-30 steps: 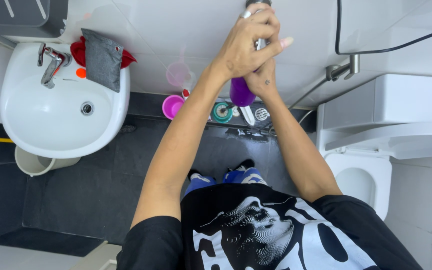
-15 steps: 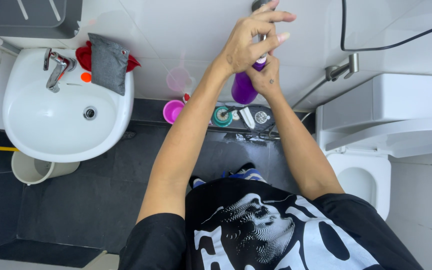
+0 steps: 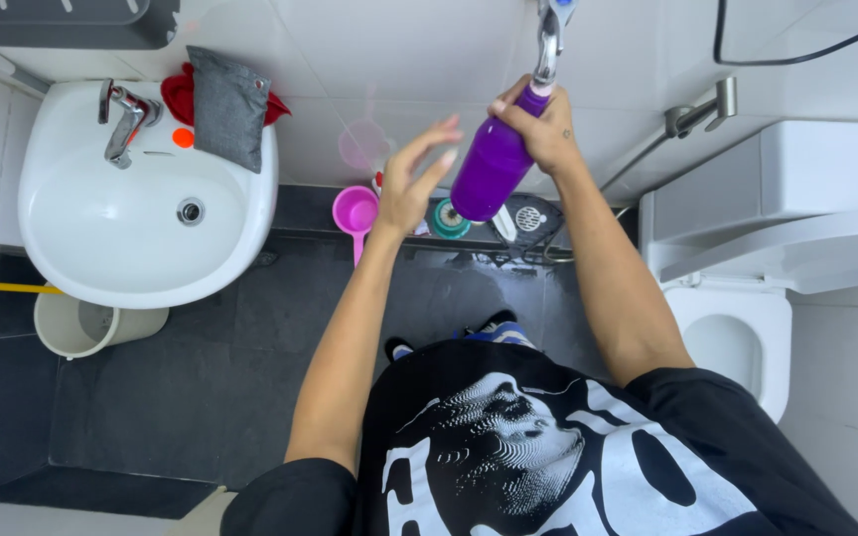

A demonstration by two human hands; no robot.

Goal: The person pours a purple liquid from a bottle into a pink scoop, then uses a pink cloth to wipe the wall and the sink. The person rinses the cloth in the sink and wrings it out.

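Observation:
My right hand [image 3: 543, 124] grips the neck of a purple bottle [image 3: 494, 167], holding its mouth up against a chrome wall tap [image 3: 548, 38] at the top of the head view. The bottle is tilted, its base pointing down and left. My left hand [image 3: 411, 179] hovers just left of the bottle with fingers spread, touching nothing. Both forearms reach up from my black printed shirt.
A white washbasin [image 3: 71, 258] with a chrome faucet [image 3: 123, 121] and grey and red cloths [image 3: 222, 104] is at left. A pink scoop [image 3: 355, 213] and small items lie on the dark floor. A beige bin [image 3: 91, 328] stands under the basin. A white toilet [image 3: 737, 333] is at right.
My left hand has come off the tap and bottle top and now hangs open to the left. The purple bottle, before mostly hidden behind my hands, is in plain sight.

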